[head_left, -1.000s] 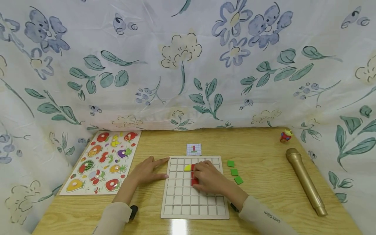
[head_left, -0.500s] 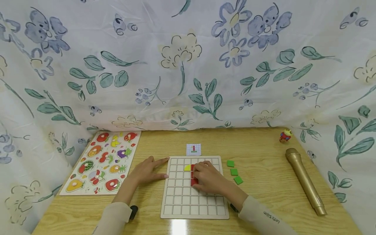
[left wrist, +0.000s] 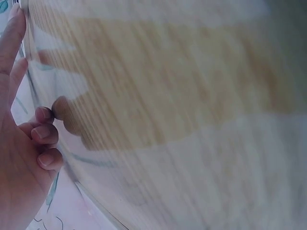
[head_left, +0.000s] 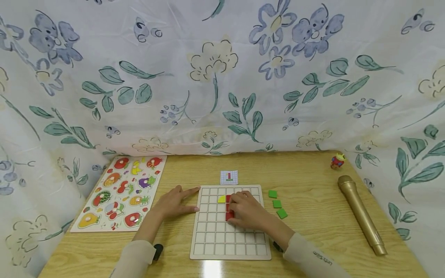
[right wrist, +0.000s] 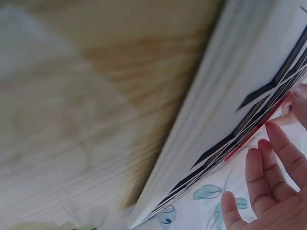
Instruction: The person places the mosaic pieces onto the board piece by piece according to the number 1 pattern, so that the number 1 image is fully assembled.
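A pale grid board (head_left: 230, 256) lies on the wooden table. My left hand (head_left: 175, 204) rests at its left edge, index finger and thumb stretched out to touch it; the other fingers (left wrist: 45, 134) curl in loosely. Over the board's upper right, my right hand (head_left: 248, 210) pinches at a red tile (head_left: 228, 214) with thumb and index finger. Red tiles form a short upright column, partly hidden by that hand. In the right wrist view a thin red strip (right wrist: 259, 127) shows at the fingertips. Left of the column's top sits a yellow piece (head_left: 222, 199) with a rounded corner.
Green tiles (head_left: 277, 204) lie right of the board. A small pattern card (head_left: 224, 173) sits behind it. A fruit puzzle board (head_left: 99, 220) is at the left. A gold microphone (head_left: 361, 214) and a small toy figure (head_left: 337, 161) stand at the right, before a floral curtain (head_left: 194, 116).
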Available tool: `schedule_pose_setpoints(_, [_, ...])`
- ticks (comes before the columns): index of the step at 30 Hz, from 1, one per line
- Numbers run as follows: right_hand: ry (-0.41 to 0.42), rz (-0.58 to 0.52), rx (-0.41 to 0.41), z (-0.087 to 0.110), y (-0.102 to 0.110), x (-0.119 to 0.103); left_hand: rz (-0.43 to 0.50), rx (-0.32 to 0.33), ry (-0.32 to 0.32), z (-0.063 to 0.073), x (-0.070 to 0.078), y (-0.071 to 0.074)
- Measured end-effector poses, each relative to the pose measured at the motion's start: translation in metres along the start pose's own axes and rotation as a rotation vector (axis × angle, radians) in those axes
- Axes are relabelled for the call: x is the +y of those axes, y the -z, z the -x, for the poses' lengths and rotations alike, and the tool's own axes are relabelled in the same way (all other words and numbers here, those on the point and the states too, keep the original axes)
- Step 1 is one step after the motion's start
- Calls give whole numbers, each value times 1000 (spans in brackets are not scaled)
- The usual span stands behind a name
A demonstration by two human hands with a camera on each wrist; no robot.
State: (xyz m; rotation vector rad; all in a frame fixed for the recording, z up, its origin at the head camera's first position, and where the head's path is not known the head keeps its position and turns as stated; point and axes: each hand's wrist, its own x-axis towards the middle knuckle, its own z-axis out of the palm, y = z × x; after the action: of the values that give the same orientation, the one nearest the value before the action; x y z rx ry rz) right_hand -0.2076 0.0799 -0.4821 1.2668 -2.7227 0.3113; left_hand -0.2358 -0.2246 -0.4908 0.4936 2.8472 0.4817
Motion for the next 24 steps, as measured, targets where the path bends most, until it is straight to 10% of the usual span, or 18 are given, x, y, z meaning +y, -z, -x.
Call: schedule_pose_setpoints(24, [-160, -108, 84, 39, 15, 47, 4, 8, 1, -1, -4, -3])
